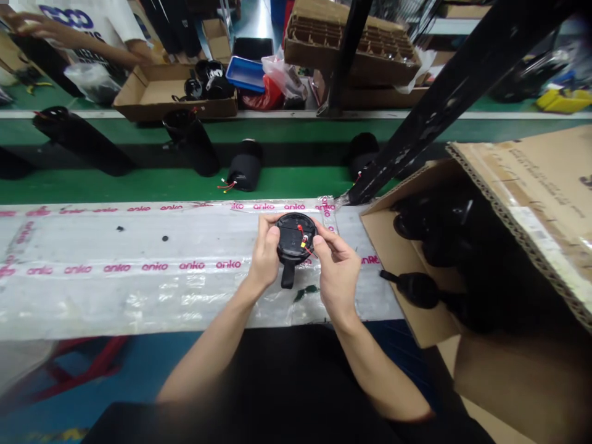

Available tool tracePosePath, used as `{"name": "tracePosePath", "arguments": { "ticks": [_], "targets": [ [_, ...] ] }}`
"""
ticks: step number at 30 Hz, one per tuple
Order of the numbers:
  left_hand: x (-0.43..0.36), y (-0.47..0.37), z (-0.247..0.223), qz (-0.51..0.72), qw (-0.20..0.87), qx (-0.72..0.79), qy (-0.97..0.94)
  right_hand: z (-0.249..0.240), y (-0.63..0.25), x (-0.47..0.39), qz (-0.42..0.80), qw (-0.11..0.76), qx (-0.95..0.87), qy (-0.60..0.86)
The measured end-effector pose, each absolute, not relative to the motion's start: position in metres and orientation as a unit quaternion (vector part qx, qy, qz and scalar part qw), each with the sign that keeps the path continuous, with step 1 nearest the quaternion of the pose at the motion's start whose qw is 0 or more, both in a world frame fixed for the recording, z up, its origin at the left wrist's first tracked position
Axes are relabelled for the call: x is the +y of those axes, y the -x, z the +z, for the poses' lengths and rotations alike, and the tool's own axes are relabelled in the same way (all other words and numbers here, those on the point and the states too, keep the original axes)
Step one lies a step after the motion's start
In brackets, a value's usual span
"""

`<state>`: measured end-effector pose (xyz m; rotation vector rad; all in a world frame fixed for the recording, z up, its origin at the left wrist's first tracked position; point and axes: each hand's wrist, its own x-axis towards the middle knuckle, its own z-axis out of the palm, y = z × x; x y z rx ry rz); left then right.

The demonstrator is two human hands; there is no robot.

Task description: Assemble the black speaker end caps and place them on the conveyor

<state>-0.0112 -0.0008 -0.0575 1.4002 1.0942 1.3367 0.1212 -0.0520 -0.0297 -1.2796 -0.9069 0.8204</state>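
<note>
Between my two hands is a round black cap [290,243] with a short black strap hanging from its near edge. Its inner face is turned up, and a red wire with small red and yellow-white connectors lies on it. My left hand [266,251] is closed on the cap's left rim, thumb on top. On the right rim, my right hand [337,265] grips with thumb and fingers, close to the wire's end. The cap is held above the plastic-covered bench [92,299].
At right, an open cardboard box [428,330] holds several black strapped caps. Black cylinders [245,165] with wires stand or lie on the green surface [148,188] ahead. A slanted black post [430,92] crosses the right side. A person [106,31] works across the bench.
</note>
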Motion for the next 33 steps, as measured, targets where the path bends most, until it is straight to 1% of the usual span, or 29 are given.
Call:
{"name": "tracePosePath", "arguments": {
  "ticks": [2, 5, 8, 10, 12, 14, 17, 21, 23, 25, 27, 30, 33],
  "targets": [
    [0.012, 0.019, -0.056, 0.506, 0.477, 0.391, -0.604, -0.032, -0.119, -0.052, 0.377, 0.639, -0.378, 0.554],
    [0.026, 0.021, -0.052, 0.479, 0.523, 0.339, -0.618, -0.034, -0.114, -0.052, 0.363, 0.64, -0.374, 0.564],
    [0.026, 0.015, -0.049, 0.486, 0.545, 0.346, -0.588, -0.034, -0.115, -0.054, 0.354, 0.631, -0.386, 0.572],
    [0.022, 0.012, -0.048, 0.487, 0.556, 0.354, -0.574, -0.036, -0.123, -0.058, 0.361, 0.627, -0.414, 0.552],
    [0.018, 0.01, -0.048, 0.489, 0.558, 0.361, -0.564, -0.041, -0.136, -0.062, 0.382, 0.622, -0.461, 0.504],
    [0.016, 0.01, -0.048, 0.494, 0.558, 0.366, -0.558, -0.048, -0.15, -0.065, 0.41, 0.596, -0.517, 0.458],
    [0.015, 0.009, -0.048, 0.499, 0.552, 0.361, -0.562, -0.062, -0.162, -0.065, 0.414, 0.555, -0.573, 0.439],
    [0.015, 0.01, -0.046, 0.497, 0.537, 0.37, -0.572, -0.075, -0.157, -0.059, 0.36, 0.586, -0.566, 0.454],
    [0.015, 0.012, -0.045, 0.483, 0.538, 0.374, -0.581, -0.073, -0.157, -0.052, 0.358, 0.596, -0.565, 0.445],
    [0.015, 0.013, -0.043, 0.466, 0.545, 0.368, -0.592, -0.065, -0.162, -0.046, 0.357, 0.574, -0.586, 0.447],
    [0.015, 0.013, -0.042, 0.46, 0.552, 0.361, -0.595, -0.056, -0.169, -0.043, 0.346, 0.533, -0.606, 0.479],
    [0.014, 0.013, -0.041, 0.467, 0.557, 0.36, -0.585, -0.043, -0.175, -0.046, 0.333, 0.482, -0.619, 0.523],
    [0.011, 0.012, -0.04, 0.474, 0.557, 0.368, -0.574, -0.04, -0.174, -0.053, 0.33, 0.438, -0.65, 0.526]
  ]
}}
